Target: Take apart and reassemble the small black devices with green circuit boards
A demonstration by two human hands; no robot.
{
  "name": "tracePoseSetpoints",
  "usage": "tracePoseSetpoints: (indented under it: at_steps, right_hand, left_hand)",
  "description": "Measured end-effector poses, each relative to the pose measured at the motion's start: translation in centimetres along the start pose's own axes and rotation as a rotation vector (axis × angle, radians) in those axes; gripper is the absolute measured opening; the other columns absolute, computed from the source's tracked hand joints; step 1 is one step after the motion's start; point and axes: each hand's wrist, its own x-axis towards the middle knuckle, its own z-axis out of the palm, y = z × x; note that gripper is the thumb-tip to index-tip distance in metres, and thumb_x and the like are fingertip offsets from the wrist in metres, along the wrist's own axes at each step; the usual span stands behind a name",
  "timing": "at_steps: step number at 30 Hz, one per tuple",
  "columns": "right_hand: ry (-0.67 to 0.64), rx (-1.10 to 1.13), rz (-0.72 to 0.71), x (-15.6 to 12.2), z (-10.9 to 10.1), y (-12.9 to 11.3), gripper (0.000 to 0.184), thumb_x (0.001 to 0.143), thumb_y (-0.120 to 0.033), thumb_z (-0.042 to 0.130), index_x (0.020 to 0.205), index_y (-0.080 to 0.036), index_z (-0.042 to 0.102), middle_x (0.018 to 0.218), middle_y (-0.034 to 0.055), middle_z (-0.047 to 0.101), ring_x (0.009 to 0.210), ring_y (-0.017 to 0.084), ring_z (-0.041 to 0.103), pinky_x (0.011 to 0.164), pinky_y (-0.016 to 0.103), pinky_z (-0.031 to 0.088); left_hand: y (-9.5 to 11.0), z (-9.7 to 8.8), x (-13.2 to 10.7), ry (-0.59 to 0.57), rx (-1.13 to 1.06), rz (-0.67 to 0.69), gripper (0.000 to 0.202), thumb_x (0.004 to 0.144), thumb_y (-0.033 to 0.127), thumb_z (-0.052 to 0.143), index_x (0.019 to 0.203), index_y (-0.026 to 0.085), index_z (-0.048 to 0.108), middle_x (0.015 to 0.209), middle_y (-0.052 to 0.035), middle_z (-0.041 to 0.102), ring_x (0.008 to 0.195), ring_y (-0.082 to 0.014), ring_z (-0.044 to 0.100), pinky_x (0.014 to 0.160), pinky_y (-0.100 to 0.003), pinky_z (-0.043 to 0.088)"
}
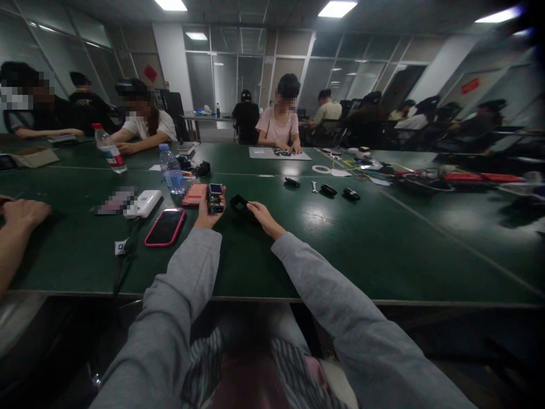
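Observation:
My left hand is closed around a small circuit board with a screen, its screen at the top and bare parts below. Just to the right, my right hand pinches a black plastic frame with a square opening, held above the table. The board and the frame are apart. Left of my left hand lie a pink-cased phone and a reddish packet. Farther off on the right are several small black pieces and a small wrench.
A water bottle and a red-capped bottle stand on the green table. A white power bank with a cable lies left. Another person's hand rests at the far left. Cables and tools spread at right.

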Motion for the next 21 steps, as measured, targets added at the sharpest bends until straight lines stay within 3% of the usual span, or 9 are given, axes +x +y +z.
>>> tracePoseSetpoints:
  at_steps: [9, 15, 21]
  right_hand:
    - [-0.095, -0.199, -0.076, -0.6, 0.6, -0.3, 0.022, 0.087, -0.032, 0.063, 0.104, -0.022, 0.073, 0.11, 0.0021, 0.068, 0.105, 0.017, 0.061, 0.107, 0.039, 0.042]
    - [-0.07, -0.226, -0.073, -0.5, 0.7, -0.3, 0.02, 0.087, -0.03, 0.062, 0.103, -0.022, 0.072, 0.107, 0.0021, 0.068, 0.101, 0.017, 0.061, 0.106, 0.038, 0.042]
    - [-0.037, -0.265, -0.07, -0.1, 0.8, 0.0, 0.02, 0.088, -0.031, 0.061, 0.102, -0.021, 0.072, 0.103, 0.0019, 0.068, 0.101, 0.017, 0.061, 0.106, 0.039, 0.042]
  left_hand:
    - [0.1, 0.6, -1.0, -0.049, 0.081, -0.015, 0.045, 0.098, 0.047, 0.045, 0.132, 0.023, 0.059, 0.098, -0.0086, 0.074, 0.052, -0.0078, 0.054, 0.05, -0.02, 0.047]
    - [0.1, 0.8, -1.3, -0.076, 0.12, -0.044, 0.05, 0.098, 0.052, 0.044, 0.135, 0.022, 0.058, 0.101, -0.0099, 0.074, 0.05, -0.0073, 0.051, 0.048, -0.02, 0.043]
    - [0.1, 1.1, -1.5, -0.118, 0.098, -0.069, 0.051, 0.097, 0.054, 0.045, 0.134, 0.022, 0.059, 0.088, -0.0067, 0.073, 0.045, -0.0063, 0.047, 0.046, -0.02, 0.042]
